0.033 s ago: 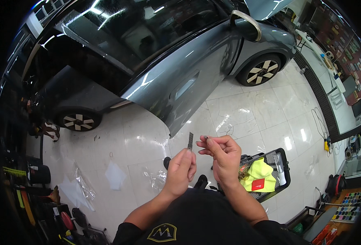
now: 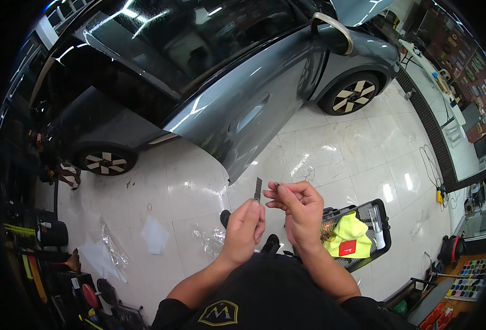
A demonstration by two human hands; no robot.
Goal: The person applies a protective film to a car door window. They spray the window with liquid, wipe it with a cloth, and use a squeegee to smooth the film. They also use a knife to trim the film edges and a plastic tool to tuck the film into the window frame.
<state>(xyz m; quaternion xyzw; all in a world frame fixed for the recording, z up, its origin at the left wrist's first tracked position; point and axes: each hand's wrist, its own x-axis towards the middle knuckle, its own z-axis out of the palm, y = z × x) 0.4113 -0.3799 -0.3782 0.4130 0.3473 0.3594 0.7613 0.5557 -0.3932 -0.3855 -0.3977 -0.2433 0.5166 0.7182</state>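
Note:
My left hand [image 2: 246,231] grips a segmented grey blade strip [image 2: 258,188], which stands upright above its thumb. My right hand [image 2: 301,214], just to the right, pinches a small grey piece [image 2: 276,185] between thumb and fingertips, too small to name. The two hands are apart, in front of my dark shirt. Beyond them is a grey car with its front door [image 2: 265,132] open, its lower corner above my hands.
A black tray [image 2: 383,223] with a yellow cloth is beside my right arm. Plastic sheets [image 2: 113,258] lie on the tiled floor. A crouching person [image 2: 67,175] is by the rear wheel. Tool racks [image 2: 31,242] line the left; a white table [image 2: 444,99] stands at right.
Both hands and the blade strip have shifted very slightly; the grips look the same.

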